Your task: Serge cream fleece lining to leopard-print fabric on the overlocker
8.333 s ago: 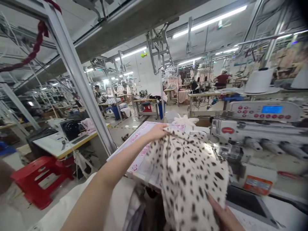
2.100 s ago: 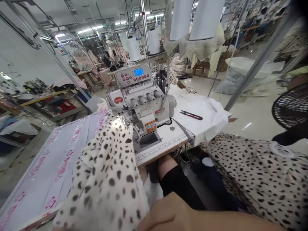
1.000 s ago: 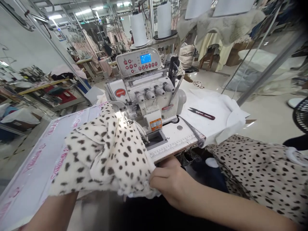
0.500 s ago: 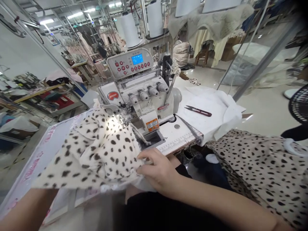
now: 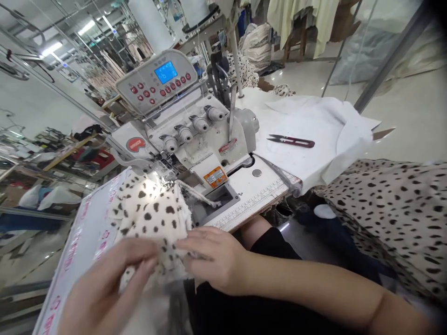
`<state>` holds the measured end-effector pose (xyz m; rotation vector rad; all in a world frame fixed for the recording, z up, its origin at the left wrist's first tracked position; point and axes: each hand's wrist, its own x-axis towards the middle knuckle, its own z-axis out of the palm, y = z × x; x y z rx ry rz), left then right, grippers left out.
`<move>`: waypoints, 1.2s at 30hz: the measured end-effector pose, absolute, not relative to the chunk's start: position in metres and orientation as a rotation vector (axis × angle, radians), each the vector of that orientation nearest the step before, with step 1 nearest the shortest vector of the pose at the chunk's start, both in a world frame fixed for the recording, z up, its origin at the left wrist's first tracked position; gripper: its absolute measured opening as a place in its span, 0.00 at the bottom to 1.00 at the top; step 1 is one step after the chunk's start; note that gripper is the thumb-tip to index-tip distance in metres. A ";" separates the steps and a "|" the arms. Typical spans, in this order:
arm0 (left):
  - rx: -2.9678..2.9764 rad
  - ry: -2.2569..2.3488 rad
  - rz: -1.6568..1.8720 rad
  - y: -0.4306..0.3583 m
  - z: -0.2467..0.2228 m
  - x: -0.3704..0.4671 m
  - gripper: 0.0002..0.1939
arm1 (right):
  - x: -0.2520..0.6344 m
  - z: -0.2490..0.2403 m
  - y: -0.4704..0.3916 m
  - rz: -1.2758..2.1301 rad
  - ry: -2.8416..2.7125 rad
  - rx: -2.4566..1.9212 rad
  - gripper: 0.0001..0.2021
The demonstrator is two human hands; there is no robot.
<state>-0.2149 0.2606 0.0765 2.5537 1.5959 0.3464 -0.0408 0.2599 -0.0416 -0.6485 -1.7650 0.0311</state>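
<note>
A cream fabric piece with dark spots (image 5: 153,211) lies under the lit presser foot of an overlock sewing machine (image 5: 195,139) and drapes toward me. At its near right edge, my right hand (image 5: 216,258) is closed, the cloth edge between thumb and fingers. My left hand (image 5: 108,284) is over the near left part of the cloth, thumb and fingertips close together. Motion smears those fingertips, so whether they grip the cloth does not show. A narrow pale strip (image 5: 199,193) runs from the foot across the machine's plate.
Dark red thread snips (image 5: 291,141) lie on white cloth (image 5: 314,116) to the right of the machine. More spotted fabric (image 5: 394,209) is heaped at the right. Thread cones (image 5: 150,28) stand behind the machine. The table's left side has a printed white cover (image 5: 84,232).
My left hand has come out from beneath the fabric to above it. The cloth's left part, spread wide before, is now drawn in narrower. The view has shifted and tilted.
</note>
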 end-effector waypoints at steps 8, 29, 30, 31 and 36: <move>2.685 1.804 -0.297 0.321 0.070 -0.159 0.17 | -0.039 -0.032 0.258 -0.053 -1.933 -0.625 0.10; 2.802 1.443 0.696 0.308 0.038 -0.194 0.09 | -0.042 -0.059 0.261 0.218 -1.791 -0.623 0.10; 2.824 1.455 0.756 0.308 0.035 -0.197 0.11 | -0.041 -0.057 0.261 0.216 -1.794 -0.612 0.10; 2.841 1.442 0.770 0.308 0.033 -0.200 0.13 | -0.039 -0.054 0.262 0.217 -1.800 -0.604 0.10; 2.844 1.276 0.756 0.317 0.029 -0.211 0.16 | -0.027 -0.034 0.264 0.299 -1.835 -0.568 0.08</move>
